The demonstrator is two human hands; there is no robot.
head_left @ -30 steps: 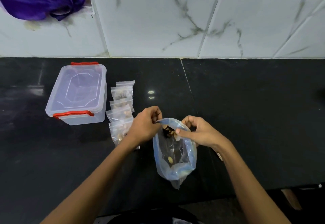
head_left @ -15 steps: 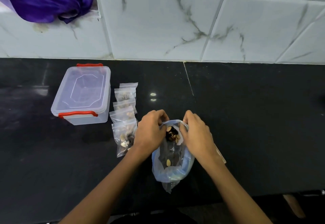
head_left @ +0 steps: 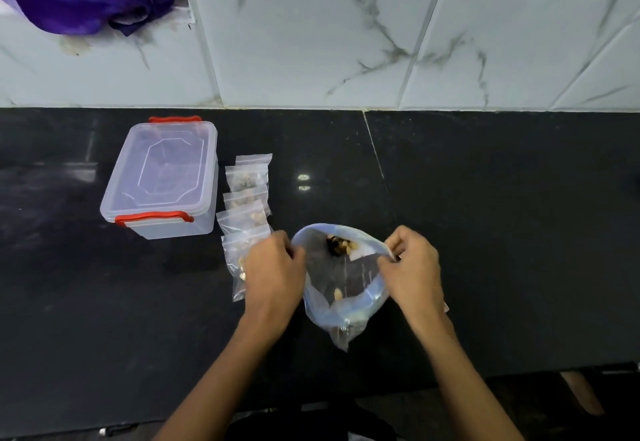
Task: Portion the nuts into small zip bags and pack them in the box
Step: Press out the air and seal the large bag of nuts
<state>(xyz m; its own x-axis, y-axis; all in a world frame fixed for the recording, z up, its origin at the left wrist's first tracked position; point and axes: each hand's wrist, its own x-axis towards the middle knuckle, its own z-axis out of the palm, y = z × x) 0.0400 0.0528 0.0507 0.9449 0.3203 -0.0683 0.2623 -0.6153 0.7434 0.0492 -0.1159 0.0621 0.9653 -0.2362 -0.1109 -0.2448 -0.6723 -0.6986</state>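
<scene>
At the far left of the black polished stone counter (head_left: 485, 232) stands the clear rectangular plastic box with red clip handles (head_left: 161, 177). Its lid is on and both clips sit at the ends; nothing shows inside it, so packing has not begun, in my judgement.

Just beside the box on its right lies a row of small clear zip bags holding nuts (head_left: 247, 205). At least four are visible, overlapping one another front to back; the nearest is partly hidden under your left hand. I cannot tell whether each is sealed.

Your left hand (head_left: 273, 267) pinches the left rim of the large clear bluish plastic supply bag (head_left: 346, 288), fingers curled on the film. The bag lies on the counter between your hands with its mouth pulled wide. Inside it a small cluster of mixed nuts (head_left: 339, 245) sits near the far rim, and one loose pale nut (head_left: 338, 293) lies lower down. Little stock appears left.

Your right hand (head_left: 412, 267) pinches the right rim of the same bag. The hands are apart, each clamped on the bag's mouth.

Assessment: portioning is well advanced, perhaps one portion outstanding. Opening the box, loading the small bags and closing it all remain.
</scene>
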